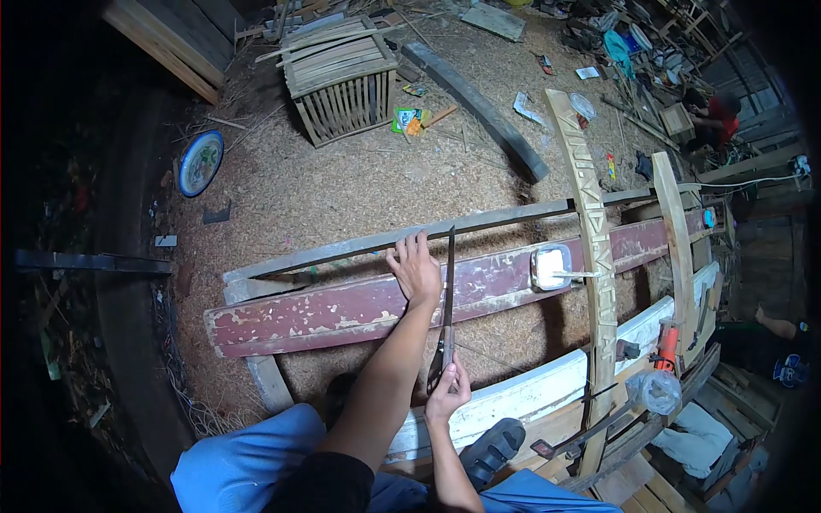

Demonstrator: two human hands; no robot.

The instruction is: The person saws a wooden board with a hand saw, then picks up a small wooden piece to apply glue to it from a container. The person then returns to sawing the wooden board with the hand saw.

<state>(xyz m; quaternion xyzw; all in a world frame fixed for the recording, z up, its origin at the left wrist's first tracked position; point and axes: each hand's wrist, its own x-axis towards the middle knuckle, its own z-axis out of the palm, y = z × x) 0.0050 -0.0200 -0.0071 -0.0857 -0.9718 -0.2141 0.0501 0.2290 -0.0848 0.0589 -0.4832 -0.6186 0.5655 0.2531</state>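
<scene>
My left hand (416,270) lies on a long board with peeling dark-red paint (351,309), its fingers stretched toward the far edge. My right hand (449,391), nearer my body, is closed around the handle of a handsaw (450,286). The narrow dark blade, seen almost edge-on, crosses the red board just right of my left hand. Its tip reaches a long grey wooden beam (325,252) behind the board. From this view I cannot tell how deep the blade sits in the wood.
A carved plank (590,205) and a plain plank (673,218) cross the boards at right. On the red board stands a white container (552,267). A white-painted board (513,400) runs nearer me. Beyond are a slatted crate (342,81), a curved beam (479,107) and another person (723,120).
</scene>
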